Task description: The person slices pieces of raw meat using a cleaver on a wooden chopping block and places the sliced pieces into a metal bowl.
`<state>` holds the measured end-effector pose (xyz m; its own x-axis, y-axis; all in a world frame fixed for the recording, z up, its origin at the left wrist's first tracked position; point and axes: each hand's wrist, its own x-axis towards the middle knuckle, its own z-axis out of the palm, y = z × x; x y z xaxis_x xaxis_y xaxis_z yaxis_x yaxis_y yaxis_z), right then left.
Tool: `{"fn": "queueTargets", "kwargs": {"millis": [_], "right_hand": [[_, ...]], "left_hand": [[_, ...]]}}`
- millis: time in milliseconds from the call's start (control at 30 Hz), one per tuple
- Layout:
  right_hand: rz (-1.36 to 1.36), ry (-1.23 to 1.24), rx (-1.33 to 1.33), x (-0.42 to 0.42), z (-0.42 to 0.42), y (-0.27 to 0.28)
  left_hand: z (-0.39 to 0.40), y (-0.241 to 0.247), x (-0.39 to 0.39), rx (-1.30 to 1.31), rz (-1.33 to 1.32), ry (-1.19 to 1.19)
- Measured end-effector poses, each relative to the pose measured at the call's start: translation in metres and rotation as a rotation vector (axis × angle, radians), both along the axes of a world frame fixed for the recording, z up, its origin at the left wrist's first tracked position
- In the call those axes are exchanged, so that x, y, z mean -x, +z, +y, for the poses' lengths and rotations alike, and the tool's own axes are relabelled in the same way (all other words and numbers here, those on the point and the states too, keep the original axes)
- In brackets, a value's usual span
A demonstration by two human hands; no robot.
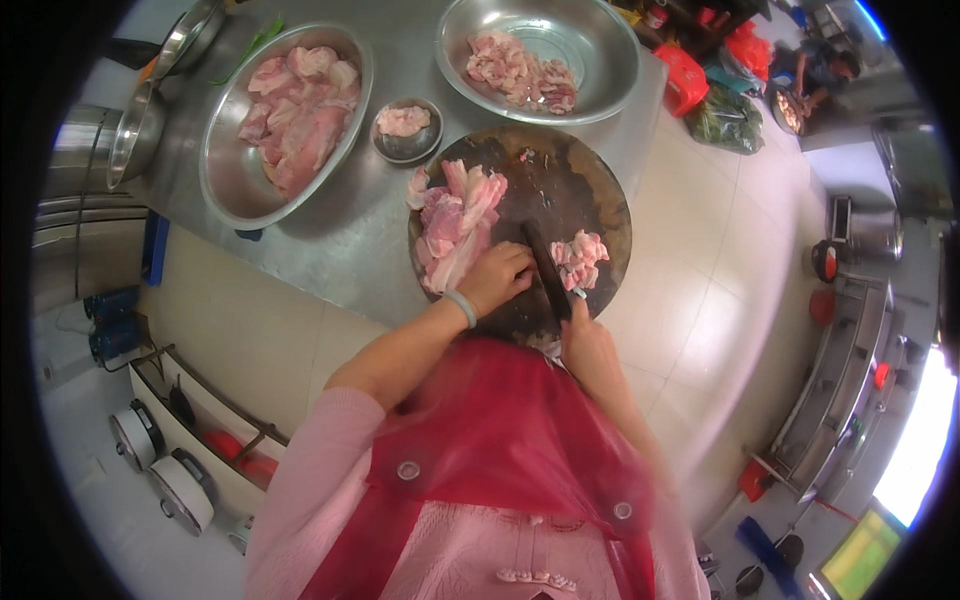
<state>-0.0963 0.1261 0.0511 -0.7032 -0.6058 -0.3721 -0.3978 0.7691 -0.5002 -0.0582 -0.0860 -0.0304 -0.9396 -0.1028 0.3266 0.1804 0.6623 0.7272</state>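
Observation:
A round wooden chopping block (517,172) lies before me on a steel table. My right hand (589,337) grips a cleaver (547,270), seen nearly edge-on with its dark spine up. Just left of the blade is my left hand (499,277), fingers curled, wearing a pale band at the wrist; whether its fingertips hold anything is hidden. Long strips of raw meat (457,217) lie on the block's left side, beside that hand. Right of the cleaver sits a small heap of cut meat pieces (580,259).
An oval steel basin (214,161) with large raw meat pieces stands left. A small steel bowl (377,146) with pale meat adjoins the block. Beyond it, a wide steel basin (600,75) holds cut meat. A person (817,71) works at the far upper right.

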Motion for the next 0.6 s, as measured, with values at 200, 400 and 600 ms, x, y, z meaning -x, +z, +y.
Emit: {"fn": "queueTargets", "kwargs": {"millis": [200, 400, 600], "right_hand": [[-0.05, 0.014, -0.069, 0.054, -0.077, -0.003], [0.08, -0.165, 0.106, 0.034, -0.035, -0.015], [0.133, -0.031, 0.1, 0.003, 0.018, 0.004]], "left_hand": [[0.005, -0.009, 0.0, -0.031, -0.034, -0.006], [0.002, 0.008, -0.008, -0.125, -0.01, 0.01], [0.001, 0.005, -0.015, -0.112, -0.057, 0.077]]}}
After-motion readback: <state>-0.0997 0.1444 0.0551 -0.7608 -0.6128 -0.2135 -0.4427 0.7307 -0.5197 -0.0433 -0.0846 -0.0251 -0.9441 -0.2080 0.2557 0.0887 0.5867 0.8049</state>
